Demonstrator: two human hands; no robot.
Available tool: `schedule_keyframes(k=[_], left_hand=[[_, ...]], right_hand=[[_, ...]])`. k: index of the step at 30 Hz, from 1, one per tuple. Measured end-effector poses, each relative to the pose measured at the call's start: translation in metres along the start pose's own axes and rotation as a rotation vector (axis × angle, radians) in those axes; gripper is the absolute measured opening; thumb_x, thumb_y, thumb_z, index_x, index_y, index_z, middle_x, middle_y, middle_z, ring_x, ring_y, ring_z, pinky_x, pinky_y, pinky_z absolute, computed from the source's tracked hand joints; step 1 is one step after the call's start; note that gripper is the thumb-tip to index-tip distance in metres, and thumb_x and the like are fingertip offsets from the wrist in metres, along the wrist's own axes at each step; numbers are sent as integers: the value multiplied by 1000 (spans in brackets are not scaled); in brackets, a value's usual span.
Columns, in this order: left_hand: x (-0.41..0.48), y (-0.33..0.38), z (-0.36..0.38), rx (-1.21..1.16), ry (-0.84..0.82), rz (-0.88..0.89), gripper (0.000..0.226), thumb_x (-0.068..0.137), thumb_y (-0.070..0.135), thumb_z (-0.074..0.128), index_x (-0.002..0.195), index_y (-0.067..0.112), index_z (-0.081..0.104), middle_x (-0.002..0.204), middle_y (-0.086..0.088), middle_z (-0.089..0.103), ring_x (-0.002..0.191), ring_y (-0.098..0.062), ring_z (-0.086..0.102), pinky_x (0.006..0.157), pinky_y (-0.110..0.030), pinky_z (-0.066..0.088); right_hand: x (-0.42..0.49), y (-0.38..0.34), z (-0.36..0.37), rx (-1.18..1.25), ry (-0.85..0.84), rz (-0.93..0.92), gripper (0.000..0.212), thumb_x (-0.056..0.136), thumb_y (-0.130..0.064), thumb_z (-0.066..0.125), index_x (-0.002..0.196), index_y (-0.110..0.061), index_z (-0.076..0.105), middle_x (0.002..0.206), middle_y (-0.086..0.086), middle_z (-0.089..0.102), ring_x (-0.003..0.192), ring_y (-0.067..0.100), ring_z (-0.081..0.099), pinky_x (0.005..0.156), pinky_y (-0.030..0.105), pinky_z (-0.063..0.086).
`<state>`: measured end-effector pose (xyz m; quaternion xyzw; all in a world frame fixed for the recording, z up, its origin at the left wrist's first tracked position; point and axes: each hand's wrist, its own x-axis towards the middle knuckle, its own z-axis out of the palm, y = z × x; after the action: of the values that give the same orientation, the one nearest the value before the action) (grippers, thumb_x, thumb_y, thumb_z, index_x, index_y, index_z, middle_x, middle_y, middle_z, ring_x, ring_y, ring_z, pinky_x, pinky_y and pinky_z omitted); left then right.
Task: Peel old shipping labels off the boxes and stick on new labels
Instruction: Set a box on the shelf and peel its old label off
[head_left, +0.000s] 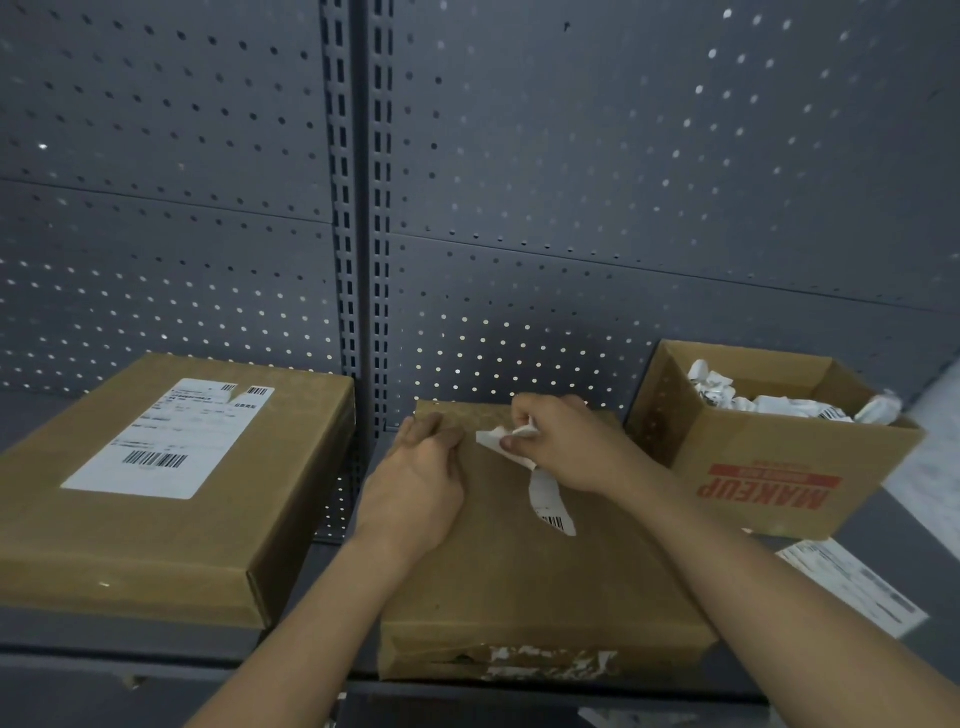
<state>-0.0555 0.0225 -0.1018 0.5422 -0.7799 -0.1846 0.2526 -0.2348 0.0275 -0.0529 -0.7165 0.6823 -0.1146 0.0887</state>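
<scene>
You're mid-peel on the middle box (519, 582), flat left hand (418, 473) pressing it down, right hand (566, 447) pinching the torn old label (544, 491) near its far edge; next, pull low and steady.

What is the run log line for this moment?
phase: peeling | right hand: pinches torn white paper label | left hand: rests on flat brown cardboard box

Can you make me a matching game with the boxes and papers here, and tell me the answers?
Things: 1 left box; 2 middle box; 3 open box; 4 label sheet.
States: A holds crumpled scraps; B lies flat on the shelf; C whole label on top; D torn label pinched by right hand.
Pairs: 1-C, 2-D, 3-A, 4-B.
</scene>
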Motion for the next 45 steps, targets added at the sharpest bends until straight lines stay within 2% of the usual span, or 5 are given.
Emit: schedule_keyframes(k=[6, 16, 21, 26, 45], left_hand=[[2, -4, 3, -3, -7, -15, 44, 101, 14, 38, 140, 27, 53, 157, 4, 34, 148, -23, 25, 111, -43, 38], [2, -4, 3, -20, -3, -19, 43, 99, 12, 39, 138, 25, 55, 156, 4, 35, 146, -22, 30, 110, -43, 39], [1, -2, 2, -16, -5, -19, 41, 101, 13, 38, 137, 23, 56, 155, 3, 36, 146, -23, 30, 111, -41, 38], [1, -2, 1, -6, 0, -19, 44, 100, 12, 38, 139, 24, 54, 155, 3, 35, 146, -24, 30, 112, -40, 37], [1, -1, 1, -4, -37, -25, 48, 100, 11, 36, 144, 26, 48, 159, 4, 29, 148, -24, 26, 116, -43, 32]], right_hand=[[1, 15, -1, 432, 126, 73, 23, 99, -27, 56, 79, -29, 45, 88, 0, 60, 59, 17, 70, 62, 41, 55], [-4, 29, -2, 1026, 168, 215, 5, 99, -13, 57, 100, -12, 52, 123, 16, 46, 97, 41, 63, 71, 51, 61], [-9, 35, -15, 1274, -49, 237, 44, 95, -11, 61, 136, -26, 56, 132, 6, 51, 111, 32, 64, 81, 46, 60], [-14, 39, -26, 1363, -195, 231, 33, 96, 0, 56, 124, -14, 67, 129, 18, 56, 112, 36, 65, 90, 50, 57], [-30, 44, -22, 960, 180, 324, 20, 91, 3, 55, 77, -5, 67, 107, 13, 58, 102, 28, 60, 75, 36, 58]])
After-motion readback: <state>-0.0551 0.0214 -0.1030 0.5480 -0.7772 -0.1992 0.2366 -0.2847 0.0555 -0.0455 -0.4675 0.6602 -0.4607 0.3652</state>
